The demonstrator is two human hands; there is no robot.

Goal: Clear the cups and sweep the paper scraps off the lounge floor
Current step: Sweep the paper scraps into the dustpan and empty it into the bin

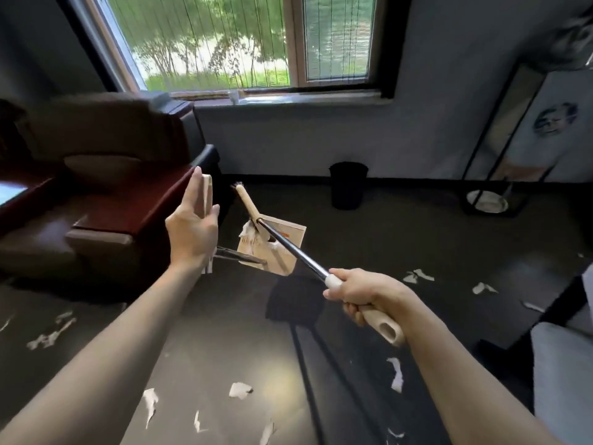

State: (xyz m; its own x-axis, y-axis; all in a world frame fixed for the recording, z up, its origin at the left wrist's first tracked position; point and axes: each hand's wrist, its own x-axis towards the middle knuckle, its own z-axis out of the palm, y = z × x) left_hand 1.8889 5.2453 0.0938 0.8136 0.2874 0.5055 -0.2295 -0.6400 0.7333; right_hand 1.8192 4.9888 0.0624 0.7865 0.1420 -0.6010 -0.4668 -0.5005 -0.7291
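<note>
White paper scraps (239, 390) lie scattered over the dark floor (417, 226). Most are nearer to me than the tools: off to the left, between my forearms and out to the right, none touching either tool. A few more sit in the beige dustpan (280, 263), which seems to hang clear of the floor ahead of me. My left hand (192, 232) holds its upright handle, fingers nearly straight along it and the thumb pressing it in. My right hand (356, 293) is clamped round the grip of the broom (288, 245). The long shaft runs away and up to the left, so the brush head is raised over the pan. I judge both tools must come down and back toward me. The armchair (106, 194) crowds the left, while open floor leads to the black bin (348, 184) by the far wall. I see no cups.
</note>
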